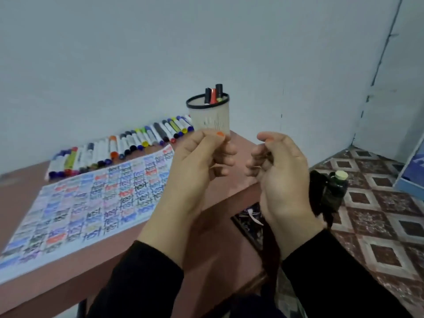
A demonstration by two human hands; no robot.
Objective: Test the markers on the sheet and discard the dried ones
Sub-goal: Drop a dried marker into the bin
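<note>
A reddish counter [207, 237] carries one long paper sheet [91, 203], covered in rows of the word "test" in many colours. Behind it, along the wall, lies a row of capped markers [119, 145], too blurred to count. Both hands hover above the counter's right end, well apart from that row: left hand [197, 166] and right hand [282, 177], fingers curled, nothing seen inside. Just behind them stands one cup [212, 120] with three markers [213, 95].
</note>
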